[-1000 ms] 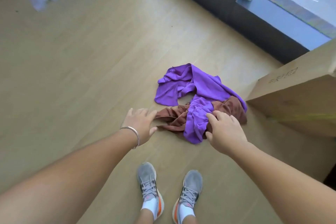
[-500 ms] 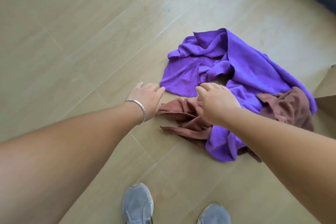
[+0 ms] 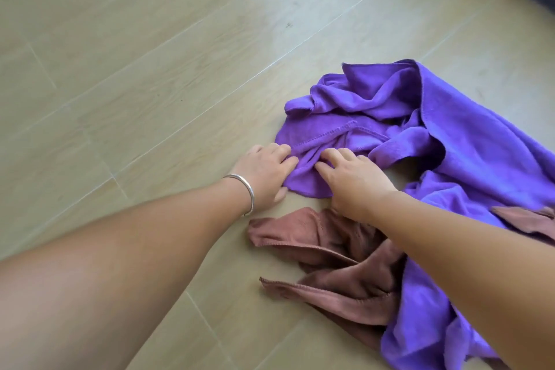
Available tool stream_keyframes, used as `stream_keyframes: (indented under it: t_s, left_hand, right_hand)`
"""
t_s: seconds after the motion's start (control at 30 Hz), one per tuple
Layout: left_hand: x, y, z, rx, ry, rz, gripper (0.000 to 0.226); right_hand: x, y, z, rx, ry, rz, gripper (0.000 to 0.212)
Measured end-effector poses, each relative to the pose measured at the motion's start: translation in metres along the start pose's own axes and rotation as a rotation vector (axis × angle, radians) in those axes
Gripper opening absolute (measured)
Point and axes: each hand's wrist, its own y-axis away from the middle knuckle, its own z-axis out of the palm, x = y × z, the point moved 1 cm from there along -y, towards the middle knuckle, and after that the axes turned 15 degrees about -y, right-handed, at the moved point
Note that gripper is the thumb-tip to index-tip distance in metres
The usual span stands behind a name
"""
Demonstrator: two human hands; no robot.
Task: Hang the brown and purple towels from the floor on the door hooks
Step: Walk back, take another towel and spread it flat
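Purple towel [image 3: 468, 141], crumpled on the floor [image 3: 150, 69], its near hemmed corner lying directly under both hands and its bulk trailing away beyond and to the far side of the right hand [image 3: 351, 177]. Left hand [image 3: 264, 174] and right hand lie side by side on that corner, fingers curled into the cloth and gathering it; equally near. Brown towel [image 3: 330, 255] lies just behind the hands, toward the person, under the right forearm, and passes beneath the purple towel further along, so the two are entangled. Judged next move: lifting the purple corner upward. Bare floor lies open beyond and outside the left hand. Door hooks not in view.
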Motion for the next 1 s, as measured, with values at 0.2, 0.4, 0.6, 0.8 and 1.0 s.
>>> stream_keyframes:
  t_s: [0.2, 0.4, 0.6, 0.8, 1.0]
  left_hand:
    - [-0.013, -0.004, -0.023, -0.047, -0.083, -0.099, 0.02]
    - [-0.043, 0.057, -0.091, -0.2, -0.121, -0.123, 0.02]
    - [-0.087, 0.129, -0.192, -0.321, -0.175, -0.22, 0.028]
    - [-0.16, 0.199, -0.298, -0.338, -0.047, -0.419, 0.019]
    - [-0.239, 0.286, -0.399, 0.177, 0.573, -0.943, 0.006]
  right_hand:
    - [0.0, 0.005, -0.023, 0.038, 0.008, 0.029, 0.021]
    - [-0.027, 0.046, -0.103, 0.008, 0.058, -0.006, 0.019]
    - [-0.079, 0.072, -0.231, 0.068, 0.091, -0.135, 0.029]
    - [-0.14, 0.076, -0.382, 0.147, 0.053, -0.247, 0.034]
    - [-0.197, 0.076, -0.531, 0.173, -0.18, -0.179, 0.026]
